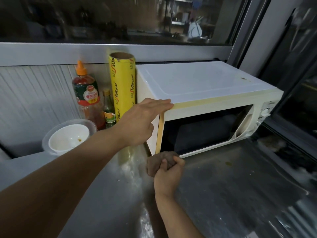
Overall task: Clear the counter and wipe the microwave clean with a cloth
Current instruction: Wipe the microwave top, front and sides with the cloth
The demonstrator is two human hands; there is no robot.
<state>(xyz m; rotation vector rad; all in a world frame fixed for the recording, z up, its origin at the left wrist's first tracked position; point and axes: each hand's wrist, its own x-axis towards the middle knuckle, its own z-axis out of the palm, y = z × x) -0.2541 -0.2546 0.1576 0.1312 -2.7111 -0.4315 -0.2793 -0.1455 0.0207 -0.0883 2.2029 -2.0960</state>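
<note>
Right hand point(169, 176) — fingers grip cloth point(158, 162) at microwave point(205, 93) base | left hand point(144, 121) — straight fingers on its top corner

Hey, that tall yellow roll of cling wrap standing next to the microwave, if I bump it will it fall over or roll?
Probably tips easily: the yellow cling wrap roll stands upright on one narrow end, tall for its base. The microwave close on its right may stop a fall that way. Once down, its round tube shape would likely roll on the smooth steel counter.
</note>
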